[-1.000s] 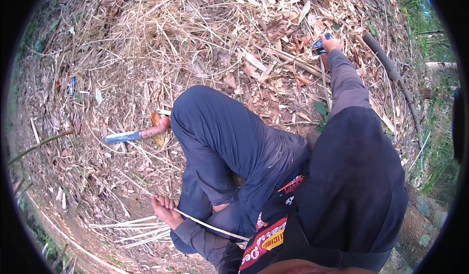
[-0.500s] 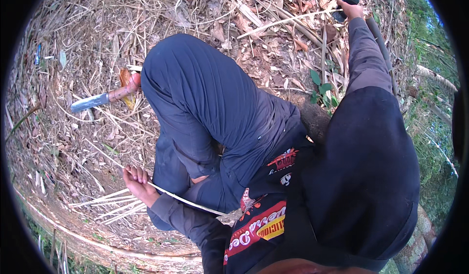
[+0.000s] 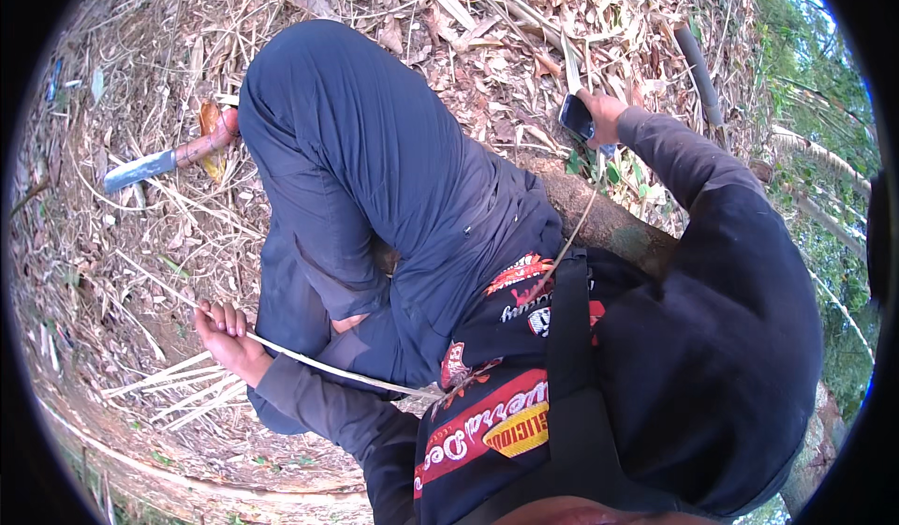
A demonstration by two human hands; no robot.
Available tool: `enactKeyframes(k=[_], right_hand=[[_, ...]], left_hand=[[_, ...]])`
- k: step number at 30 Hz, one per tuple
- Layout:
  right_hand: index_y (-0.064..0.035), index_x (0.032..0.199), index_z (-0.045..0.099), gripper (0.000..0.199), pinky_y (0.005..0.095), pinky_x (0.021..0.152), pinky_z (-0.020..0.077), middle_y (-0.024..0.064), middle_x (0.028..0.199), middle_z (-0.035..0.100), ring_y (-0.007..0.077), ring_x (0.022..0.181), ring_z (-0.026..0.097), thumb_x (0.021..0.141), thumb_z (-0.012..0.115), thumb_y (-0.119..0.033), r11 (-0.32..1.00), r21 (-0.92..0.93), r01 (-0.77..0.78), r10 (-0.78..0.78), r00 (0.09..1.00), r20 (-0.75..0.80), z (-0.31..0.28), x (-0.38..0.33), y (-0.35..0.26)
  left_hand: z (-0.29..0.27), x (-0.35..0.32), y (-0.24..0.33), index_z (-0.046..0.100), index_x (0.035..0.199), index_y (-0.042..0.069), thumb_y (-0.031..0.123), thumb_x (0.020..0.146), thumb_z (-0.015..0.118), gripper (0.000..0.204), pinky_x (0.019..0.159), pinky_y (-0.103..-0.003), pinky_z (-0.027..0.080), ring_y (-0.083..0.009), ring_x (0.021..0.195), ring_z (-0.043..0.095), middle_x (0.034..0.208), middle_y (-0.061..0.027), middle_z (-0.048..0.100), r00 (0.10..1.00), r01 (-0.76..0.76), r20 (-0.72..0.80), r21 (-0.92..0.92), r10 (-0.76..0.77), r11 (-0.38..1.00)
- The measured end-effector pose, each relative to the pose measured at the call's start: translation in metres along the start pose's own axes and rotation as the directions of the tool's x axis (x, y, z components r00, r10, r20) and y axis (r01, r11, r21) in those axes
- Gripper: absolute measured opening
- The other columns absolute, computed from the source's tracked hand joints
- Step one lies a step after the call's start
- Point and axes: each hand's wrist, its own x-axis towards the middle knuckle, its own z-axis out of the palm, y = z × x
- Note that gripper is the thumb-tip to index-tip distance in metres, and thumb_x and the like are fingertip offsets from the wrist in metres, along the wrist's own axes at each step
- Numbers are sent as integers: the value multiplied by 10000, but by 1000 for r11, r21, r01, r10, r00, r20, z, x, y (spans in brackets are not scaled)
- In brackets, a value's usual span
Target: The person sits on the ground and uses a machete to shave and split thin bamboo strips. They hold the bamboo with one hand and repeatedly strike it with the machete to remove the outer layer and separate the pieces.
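Note:
My left hand, fingers curled, grips a long thin pale strip, like split bamboo or cane. One end of the strip points away to the upper left; the other runs over my forearm to my shirt. At the upper right, my right hand is closed round a small dark, glossy, phone-like object. A thin strip stretches from near that hand down to my shirt; whether the fingers hold it too is unclear. Several more pale strips lie on the ground beside my left hand.
A large knife with a reddish-brown handle lies on the ground by my bent knee. Dry leaves and shavings cover the soil. A brown log is by my hip, a dark pole past my right hand, and green plants at the right.
My right hand has come down and inward with the dark object, closer to my body. My left hand keeps its hold on the strip. The whole view has shifted slightly.

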Motion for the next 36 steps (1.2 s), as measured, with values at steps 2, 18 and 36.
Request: enactKeyframes(k=[2,18,36], right_hand=[[17,1355,338,959,459,930,528,315,1153,554,451,1027,631,612,897,-218,1000,17,-19,19,999,32,21,-4,-16],[54,1017,693,239,379,547,595,251,897,708,301,631,728,904,531,-80,863,371,-343,453,849,-270,-147,33,66],[111,1325,393,438,418,656,670,251,1242,567,377,907,723,910,470,-7,116,816,566,826,402,-396,-327,-31,208]], left_hand=[[-6,-2,-1,493,923,95,258,1073,420,233,351,-218,242,-60,455,248,591,39,317,1000,-12,6,-9,12,1000],[-6,-15,-3,487,911,98,278,1054,448,233,359,-239,246,-70,461,267,594,36,323,996,-85,-2,-19,85,996],[-5,-20,-1,501,937,117,255,1040,437,183,350,-225,241,-57,440,292,601,41,342,990,-142,-10,-95,142,985]])
